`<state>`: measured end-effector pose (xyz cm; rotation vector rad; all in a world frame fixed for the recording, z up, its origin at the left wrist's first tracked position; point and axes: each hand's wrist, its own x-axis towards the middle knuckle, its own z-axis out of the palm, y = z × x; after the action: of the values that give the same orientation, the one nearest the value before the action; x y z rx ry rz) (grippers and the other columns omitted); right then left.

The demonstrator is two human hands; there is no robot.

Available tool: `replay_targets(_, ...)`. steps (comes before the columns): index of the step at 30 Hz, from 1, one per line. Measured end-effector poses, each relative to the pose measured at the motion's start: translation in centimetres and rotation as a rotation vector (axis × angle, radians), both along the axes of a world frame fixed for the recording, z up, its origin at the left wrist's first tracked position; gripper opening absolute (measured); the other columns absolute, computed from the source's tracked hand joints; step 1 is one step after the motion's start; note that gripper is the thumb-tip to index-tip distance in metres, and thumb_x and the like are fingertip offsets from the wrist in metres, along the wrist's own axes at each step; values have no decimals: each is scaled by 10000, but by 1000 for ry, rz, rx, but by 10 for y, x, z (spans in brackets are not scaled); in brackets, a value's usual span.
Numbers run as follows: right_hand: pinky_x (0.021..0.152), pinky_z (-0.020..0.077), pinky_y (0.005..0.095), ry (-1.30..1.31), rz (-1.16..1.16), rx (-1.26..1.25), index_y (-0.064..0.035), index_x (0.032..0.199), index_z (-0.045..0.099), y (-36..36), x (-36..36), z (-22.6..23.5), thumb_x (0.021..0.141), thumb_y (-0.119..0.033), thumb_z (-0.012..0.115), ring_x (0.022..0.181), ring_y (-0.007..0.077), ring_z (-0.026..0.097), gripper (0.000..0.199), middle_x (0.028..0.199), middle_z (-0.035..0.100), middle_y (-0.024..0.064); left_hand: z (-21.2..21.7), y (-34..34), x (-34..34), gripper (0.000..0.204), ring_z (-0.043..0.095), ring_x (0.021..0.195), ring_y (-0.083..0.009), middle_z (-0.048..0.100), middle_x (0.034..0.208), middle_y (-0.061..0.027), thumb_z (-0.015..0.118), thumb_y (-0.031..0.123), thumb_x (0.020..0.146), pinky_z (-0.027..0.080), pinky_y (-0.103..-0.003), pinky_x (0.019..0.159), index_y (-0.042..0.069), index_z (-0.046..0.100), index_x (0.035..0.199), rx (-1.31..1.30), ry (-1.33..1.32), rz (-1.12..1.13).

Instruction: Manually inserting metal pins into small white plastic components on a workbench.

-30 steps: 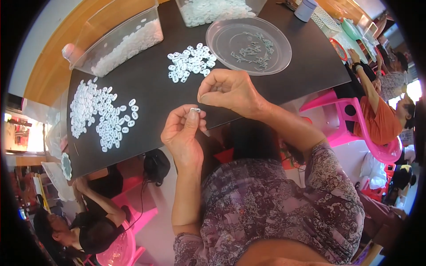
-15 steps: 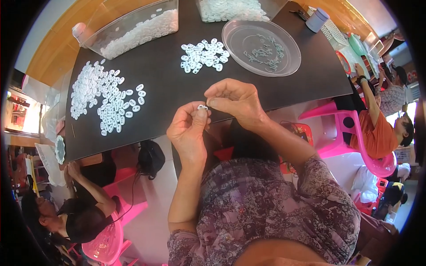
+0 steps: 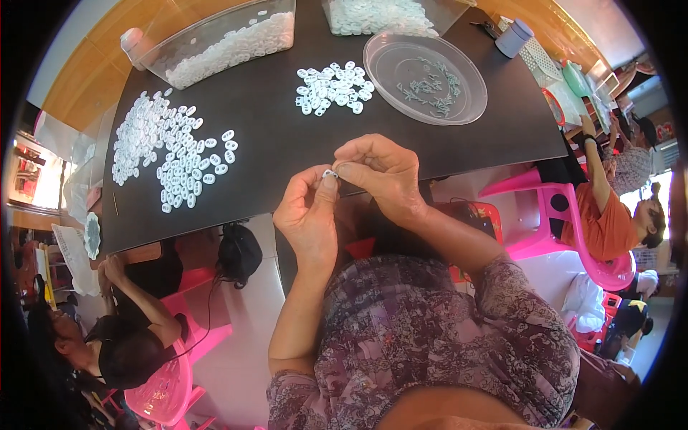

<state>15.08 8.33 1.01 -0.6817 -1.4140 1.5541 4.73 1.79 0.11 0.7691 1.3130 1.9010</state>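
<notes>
Over the near edge of the dark table, my left hand (image 3: pixel 309 215) pinches a small white oval piece (image 3: pixel 329 173) with holes between thumb and forefinger. My right hand (image 3: pixel 383 175) is closed in a pinch, its fingertips right against that piece. Whatever its fingers hold is too small to make out. Beyond my hands lies a small heap of similar white oval pieces (image 3: pixel 333 89). A larger heap of them (image 3: pixel 190 172) spreads over the left of the table. Thin grey-green bits (image 3: pixel 433 86) lie scattered in a round clear plastic dish (image 3: pixel 387 104) at the far right.
Two clear bins hold many white pieces, a long bin (image 3: pixel 215 68) at the far left and another (image 3: pixel 383 18) at the back. A lidded grey-blue container (image 3: pixel 514 38) stands far right. People sit at the left (image 3: pixel 122 344) and right (image 3: pixel 605 208) on pink chairs.
My right fingertips have come in against the white oval piece, where a small gap showed before. The left hand keeps its pinch. The whole view has shifted slightly.
</notes>
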Motion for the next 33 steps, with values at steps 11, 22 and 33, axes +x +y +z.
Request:
replay_targets(11,677,507,219,30,-53,5,34,944,583,-3,-4,-4,799,30,611,755,86,602,148,848,631,65,-1,-2,1,84,531,607,-62,618,751,-35,624,21,829,424,-177,526,-27,626,898,10,-6,15)
replay_targets(22,755,495,232,-106,-7,35,27,955,592,-7,-1,-10,808,64,592,835,105,599,151,873,613,52,-11,-6,0,77,484,601,-43,580,730,1,624,23,835,394,-170,522,-34,629,887,-10,245,74)
replay_targets(33,589,427,286,-277,-155,475,-20,786,607,-8,-7,-11,722,20,628,666,170,513,78,698,560,48,-13,-10,-5,73,478,603,-39,568,719,6,608,11,841,392,-169,526,-33,632,895,-9,357,71)
